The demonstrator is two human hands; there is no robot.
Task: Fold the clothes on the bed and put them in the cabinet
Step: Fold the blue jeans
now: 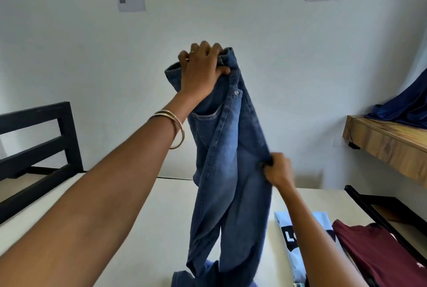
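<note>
A pair of blue jeans (231,171) hangs in the air above the bed (143,229), waistband up and legs trailing down to the mattress. My left hand (201,71) grips the bunched waistband at the top, arm stretched forward. Lower on the right, my right hand (277,168) pinches the side seam of the jeans around thigh height. A folded light blue shirt (286,222) with a black print lies on the bed at the right, partly behind my right arm. Beside it lies a maroon shirt (374,254).
A black bed frame (41,138) stands at the left. A wooden shelf (388,145) juts from the right wall with dark blue cloth (406,106) draped on it. A black rail (381,215) runs along the bed's right side. Papers and a sign hang on the white wall.
</note>
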